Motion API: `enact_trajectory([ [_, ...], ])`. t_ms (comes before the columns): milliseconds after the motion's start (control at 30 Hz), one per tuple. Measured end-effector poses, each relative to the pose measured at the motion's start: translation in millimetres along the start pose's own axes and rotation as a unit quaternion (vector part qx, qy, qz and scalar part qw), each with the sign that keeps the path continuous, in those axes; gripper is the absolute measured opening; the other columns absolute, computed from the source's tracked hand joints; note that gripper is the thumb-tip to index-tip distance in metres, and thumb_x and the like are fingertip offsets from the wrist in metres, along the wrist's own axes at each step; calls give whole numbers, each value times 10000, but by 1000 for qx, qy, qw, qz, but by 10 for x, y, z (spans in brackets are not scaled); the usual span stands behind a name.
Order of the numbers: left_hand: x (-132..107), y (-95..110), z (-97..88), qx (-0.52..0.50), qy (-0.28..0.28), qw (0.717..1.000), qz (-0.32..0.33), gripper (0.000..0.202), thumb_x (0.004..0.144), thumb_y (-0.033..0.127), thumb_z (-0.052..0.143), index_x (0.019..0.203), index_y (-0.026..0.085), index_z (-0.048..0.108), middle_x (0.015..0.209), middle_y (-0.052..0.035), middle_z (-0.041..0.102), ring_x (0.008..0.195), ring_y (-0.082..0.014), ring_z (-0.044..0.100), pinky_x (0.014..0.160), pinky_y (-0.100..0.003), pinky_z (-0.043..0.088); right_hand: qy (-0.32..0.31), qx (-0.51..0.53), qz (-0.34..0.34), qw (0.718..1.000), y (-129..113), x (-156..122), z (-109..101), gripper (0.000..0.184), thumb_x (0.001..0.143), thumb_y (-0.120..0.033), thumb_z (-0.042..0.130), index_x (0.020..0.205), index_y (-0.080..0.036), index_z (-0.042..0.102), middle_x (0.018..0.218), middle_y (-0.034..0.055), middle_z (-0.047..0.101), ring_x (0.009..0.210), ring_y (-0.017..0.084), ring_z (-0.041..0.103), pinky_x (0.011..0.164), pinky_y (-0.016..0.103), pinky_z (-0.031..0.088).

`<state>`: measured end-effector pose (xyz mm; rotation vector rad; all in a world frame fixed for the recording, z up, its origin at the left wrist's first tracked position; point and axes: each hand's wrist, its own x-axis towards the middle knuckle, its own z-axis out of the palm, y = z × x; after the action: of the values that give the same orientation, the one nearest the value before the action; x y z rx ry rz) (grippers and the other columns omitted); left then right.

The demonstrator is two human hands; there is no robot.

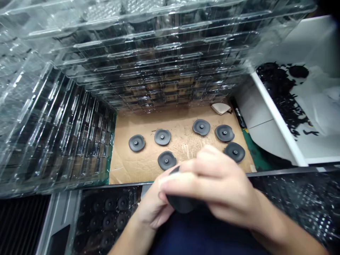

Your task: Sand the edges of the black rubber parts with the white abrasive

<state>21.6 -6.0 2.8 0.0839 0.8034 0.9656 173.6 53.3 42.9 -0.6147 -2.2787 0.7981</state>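
Close to my body, a black rounded disc-shaped part (183, 204) is held between both hands. My left hand (156, 203) is closed around its left side, with the palm partly turned up. From the right and above, my right hand (223, 180) curls its fingers over the same part, slightly blurred and covering much of it. Beyond my hands, several similar dark grey discs with a small central stud lie on a cardboard sheet (127, 171). Nearest my fingers are one disc (166, 160) on the left and another disc (234, 152) on the right.
Tall stacks of clear plastic trays (148, 46) wall in the back and left. A white bin (287, 131) on the right holds small black pieces. A black marker (238, 113) and a whitish wedge (221, 108) lie near it. A tray of round black parts (107, 221) sits at lower left.
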Motion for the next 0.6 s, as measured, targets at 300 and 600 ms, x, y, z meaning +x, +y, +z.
enact_trajectory([
  [300, -17, 41, -64, -56, -113, 992, 21, 402, 590, 316, 801, 966, 208, 704, 1024, -38, 732, 924, -232, 690, 789, -261, 530, 72, 20, 227, 971, 465, -453, 258, 241, 884, -154, 531, 1061, -252, 662, 939, -6, 712, 842, 144, 640, 744, 277, 489],
  [600, 23, 14, -31, -16, -56, 998, -8, 451, 577, 281, 817, 988, 152, 683, 919, -50, 728, 866, -214, 688, 802, -277, 529, 101, -3, 125, 987, 19, -246, -43, 285, 913, -136, 483, 1130, -266, 615, 985, -7, 692, 804, 126, 607, 705, 267, 435],
])
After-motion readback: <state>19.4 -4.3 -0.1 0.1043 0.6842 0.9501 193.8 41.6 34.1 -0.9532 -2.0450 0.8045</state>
